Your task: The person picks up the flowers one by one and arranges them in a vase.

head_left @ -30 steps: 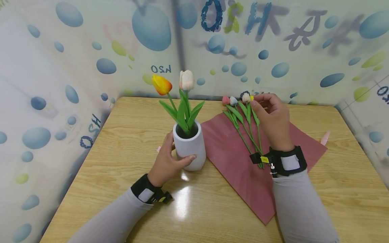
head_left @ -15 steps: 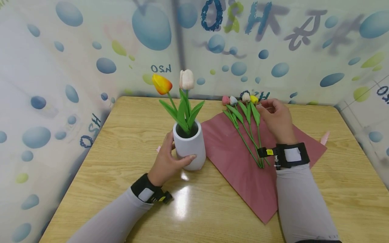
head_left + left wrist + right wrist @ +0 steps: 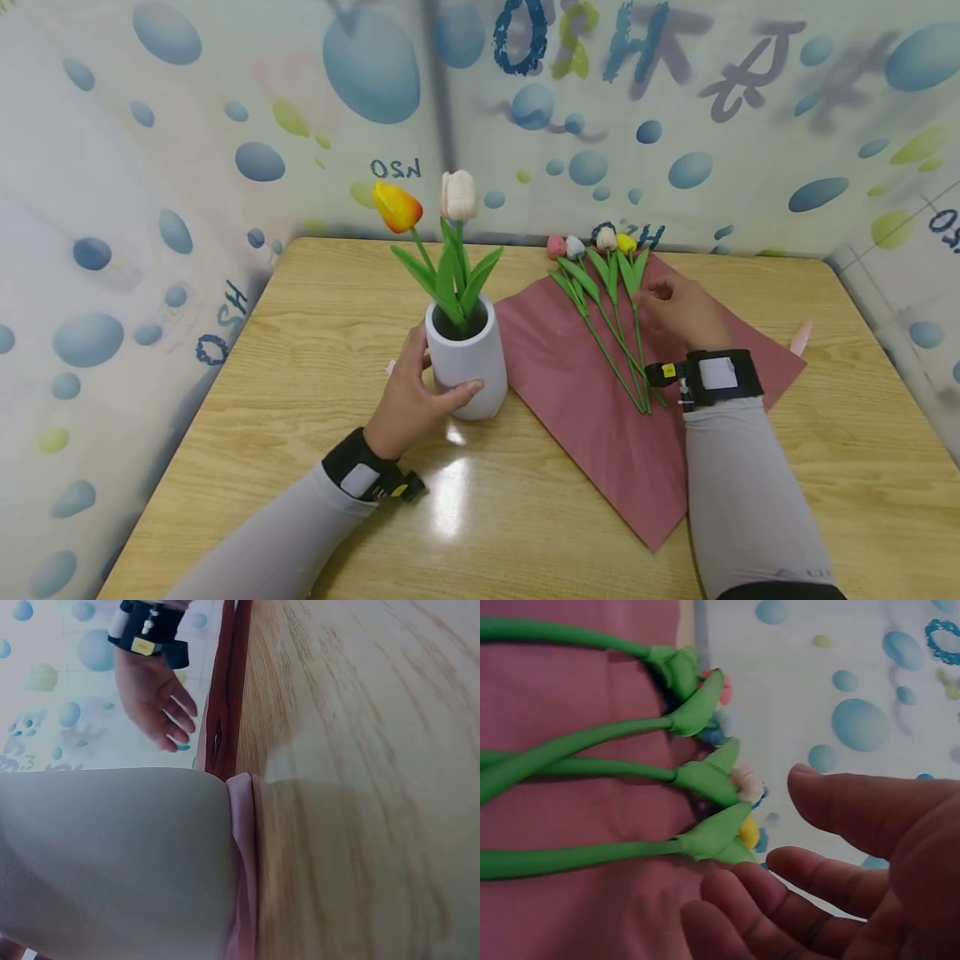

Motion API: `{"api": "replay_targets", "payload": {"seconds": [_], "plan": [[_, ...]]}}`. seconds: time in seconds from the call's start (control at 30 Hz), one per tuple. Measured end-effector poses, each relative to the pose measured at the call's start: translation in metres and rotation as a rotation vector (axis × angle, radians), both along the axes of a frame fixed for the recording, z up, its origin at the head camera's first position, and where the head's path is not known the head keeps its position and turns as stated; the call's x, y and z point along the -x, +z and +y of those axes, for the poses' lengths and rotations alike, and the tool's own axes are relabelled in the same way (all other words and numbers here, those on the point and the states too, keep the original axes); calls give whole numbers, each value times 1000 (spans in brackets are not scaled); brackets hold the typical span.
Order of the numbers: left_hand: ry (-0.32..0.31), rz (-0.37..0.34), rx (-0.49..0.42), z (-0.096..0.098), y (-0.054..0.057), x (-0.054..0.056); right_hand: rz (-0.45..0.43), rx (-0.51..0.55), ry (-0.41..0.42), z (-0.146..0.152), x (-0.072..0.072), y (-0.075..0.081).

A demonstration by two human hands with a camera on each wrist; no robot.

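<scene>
In the head view, my left hand [image 3: 416, 404] grips a white vase [image 3: 472, 375] by its side, thumb across the front. An orange-yellow tulip [image 3: 397, 208] and a pale pink-white tulip [image 3: 459, 196] stand in it. Artificial tulips lie on dark pink paper: a pink one [image 3: 556, 247], a pale blue one [image 3: 574, 247], a white one [image 3: 606, 239] and a yellow one [image 3: 626, 242]. Beside the yellow tulip's leaves hovers my right hand [image 3: 684, 312], holding nothing; the right wrist view shows its thumb and fingers apart. The vase wall [image 3: 112, 862] fills much of the left wrist view.
The dark pink paper [image 3: 637, 492] covers the right-centre of the wooden table [image 3: 300, 333]. A light pink strip [image 3: 802, 339] shows at its right corner. Behind the table stands a backdrop [image 3: 637, 67] with blue and green spots.
My right hand has drawn back from the yellow tulip's head, moving right and toward me, and the tulip now shows in full. The left hand and vase have stayed put.
</scene>
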State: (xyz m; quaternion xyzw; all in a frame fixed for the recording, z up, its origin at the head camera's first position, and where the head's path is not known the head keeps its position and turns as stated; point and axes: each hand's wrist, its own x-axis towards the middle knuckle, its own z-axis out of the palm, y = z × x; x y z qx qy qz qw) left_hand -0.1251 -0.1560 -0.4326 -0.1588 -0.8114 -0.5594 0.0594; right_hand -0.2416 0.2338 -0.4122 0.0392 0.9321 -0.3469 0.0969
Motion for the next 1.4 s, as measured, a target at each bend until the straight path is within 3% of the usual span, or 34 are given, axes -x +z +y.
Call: {"api": "replay_targets", "payload": {"seconds": [0.47, 1.0, 1.4], "plan": [[0, -1, 5, 0, 0, 0, -95, -45, 37, -2, 3, -16], [-4, 6, 5, 0, -1, 1, -31, -150, 49, -6, 5, -23], [-9, 13, 11, 0, 0, 1, -16, -132, 28, -5, 4, -24]]}}
